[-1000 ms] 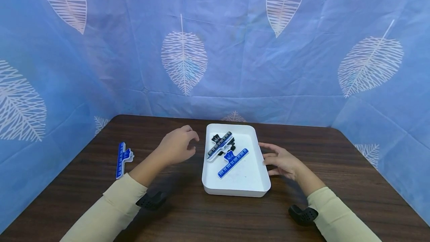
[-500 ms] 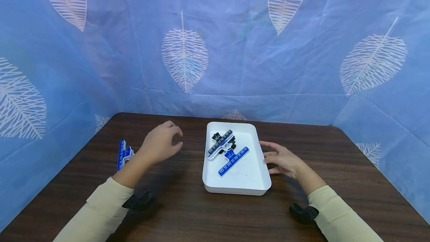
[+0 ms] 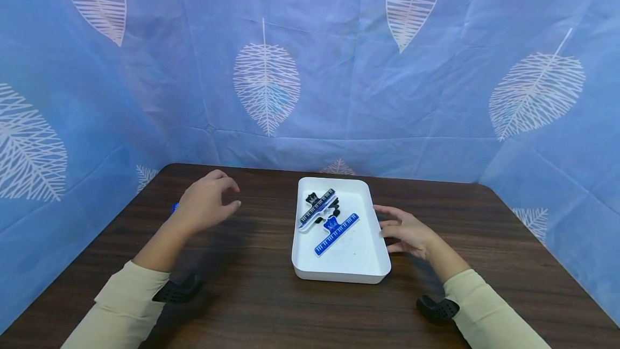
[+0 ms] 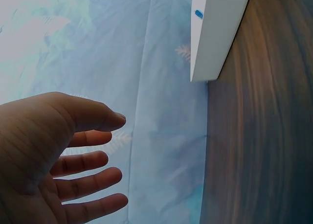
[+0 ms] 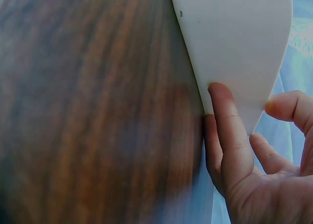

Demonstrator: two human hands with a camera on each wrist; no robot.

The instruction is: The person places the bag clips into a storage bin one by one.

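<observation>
My left hand (image 3: 203,203) hovers over the left of the table, its fingers loosely bent and holding nothing. Just behind it, a sliver of a blue clip (image 3: 175,207) shows; the hand and forearm hide the rest. In the left wrist view, the thumb and fingers (image 4: 93,182) stand apart with a gap between them. My right hand (image 3: 407,235) touches the right side of a white tray (image 3: 356,265) with spread fingers. Inside the tray lie a blue clip with a piano-key pattern (image 3: 336,234), a black-and-white keyboard-patterned clip (image 3: 317,210) and black clip parts (image 3: 312,198) partly under it.
The dark wooden table (image 3: 271,311) carries the tray near its middle. A blue cloth with white leaf prints (image 3: 315,69) hangs along the back and both sides. Each wrist wears a black device (image 3: 438,309).
My left hand has moved left, away from the tray, and now covers most of the blue clip on the table. The right hand and the tray have stayed in place.
</observation>
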